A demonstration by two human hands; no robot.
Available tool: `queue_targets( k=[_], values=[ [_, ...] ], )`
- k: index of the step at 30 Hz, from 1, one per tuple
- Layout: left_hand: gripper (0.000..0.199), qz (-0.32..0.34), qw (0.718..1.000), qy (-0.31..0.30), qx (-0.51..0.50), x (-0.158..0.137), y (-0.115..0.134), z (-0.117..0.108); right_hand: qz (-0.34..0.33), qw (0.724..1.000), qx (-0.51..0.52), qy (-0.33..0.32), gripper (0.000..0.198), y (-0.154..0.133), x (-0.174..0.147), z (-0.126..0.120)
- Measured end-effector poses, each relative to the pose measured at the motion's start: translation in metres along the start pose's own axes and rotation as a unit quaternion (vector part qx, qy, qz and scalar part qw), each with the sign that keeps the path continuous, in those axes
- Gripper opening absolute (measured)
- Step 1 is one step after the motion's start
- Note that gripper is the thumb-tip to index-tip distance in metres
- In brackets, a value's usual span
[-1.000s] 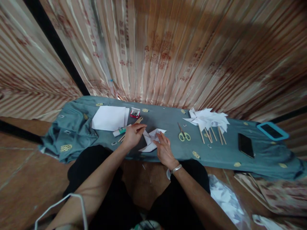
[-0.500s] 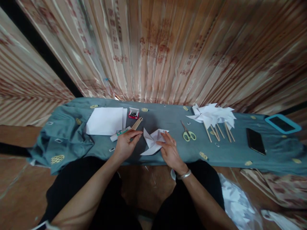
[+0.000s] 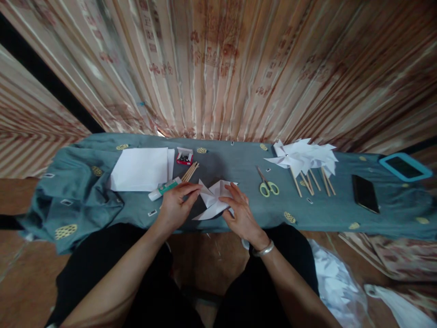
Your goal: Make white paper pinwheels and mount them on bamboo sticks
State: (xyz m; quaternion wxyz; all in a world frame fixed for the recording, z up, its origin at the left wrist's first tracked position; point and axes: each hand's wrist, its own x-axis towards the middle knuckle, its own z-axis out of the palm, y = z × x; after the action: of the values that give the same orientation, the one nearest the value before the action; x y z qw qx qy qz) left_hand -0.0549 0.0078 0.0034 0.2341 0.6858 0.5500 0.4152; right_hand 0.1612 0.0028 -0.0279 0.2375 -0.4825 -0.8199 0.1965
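Note:
A white paper pinwheel (image 3: 213, 198) with folded, pointed blades is in front of me, over the cloth. My left hand (image 3: 175, 206) is pinched closed at its upper left point, thumb and forefinger meeting at the paper. On the right side, my right hand (image 3: 239, 212) grips the pinwheel, fingers over the folded blades and thumb by the lower edge; its fingers partly cover the paper. Close beyond my left hand lie a glue tube (image 3: 165, 188) and a bundle of thin wooden sticks (image 3: 190, 172). Scissors with green handles (image 3: 268, 187) lie to the right of my right hand.
Stacked white paper (image 3: 139, 169) lies left, beside a small red box (image 3: 185, 156) of dark bits. Several finished pinwheels on sticks (image 3: 303, 157) lie right, then a black phone (image 3: 365, 193) and a blue-framed tablet (image 3: 405, 166). A plastic bag (image 3: 337, 278) of paper stands below.
My left fingertips have come onto the pinwheel's left point; before, a small gap lay between them. My right hand still holds the other side. The view has shifted slightly.

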Motion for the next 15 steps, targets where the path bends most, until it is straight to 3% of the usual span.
queue_targets(
  k=[9,15],
  values=[
    [0.023,0.002,1.000,0.004,-0.007,-0.0015,-0.0010,-0.0008,0.005,0.998,0.048,-0.047,0.032,-0.0002,0.0011,-0.0030],
    [0.023,0.011,1.000,0.008,-0.008,-0.0024,-0.0019,-0.0022,0.010,0.997,0.079,-0.010,0.030,0.0050,0.0027,0.0023]
  ],
)
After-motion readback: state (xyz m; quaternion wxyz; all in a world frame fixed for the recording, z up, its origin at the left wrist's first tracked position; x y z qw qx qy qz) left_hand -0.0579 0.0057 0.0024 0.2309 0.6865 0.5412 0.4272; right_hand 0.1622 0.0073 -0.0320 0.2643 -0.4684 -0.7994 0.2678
